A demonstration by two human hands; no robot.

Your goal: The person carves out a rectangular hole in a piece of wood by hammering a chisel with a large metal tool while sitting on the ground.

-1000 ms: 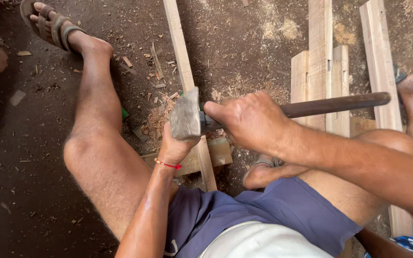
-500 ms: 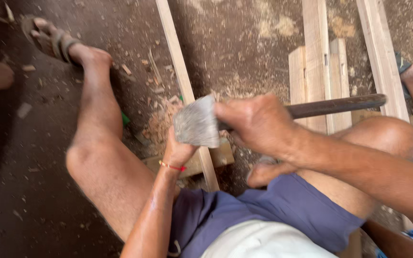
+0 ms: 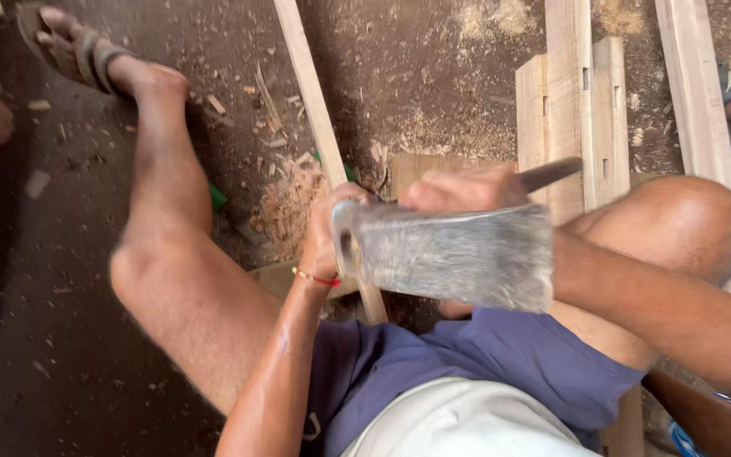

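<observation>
I sit on a dirt floor with my legs spread. My right hand (image 3: pixel 458 190) grips the dark handle of a hatchet whose broad grey blade (image 3: pixel 450 254) is raised close to the camera and blurred. Behind the blade, my left hand (image 3: pixel 327 237), with a red thread at the wrist, holds a long thin wooden slat (image 3: pixel 310 85) that runs away from me across the floor. The slat's near end rests on a low wooden block (image 3: pixel 281 275) between my legs.
Wood chips (image 3: pixel 285 203) lie piled left of the slat. Several planks and notched timbers (image 3: pixel 585 93) lie at the right, beside my right knee (image 3: pixel 687 224). My left foot in a sandal (image 3: pixel 86 55) is at top left.
The hatchet has swung up toward the camera, its blade now large and covering my left hand and part of the right. The view shifted slightly; my left hand stays on the slat.
</observation>
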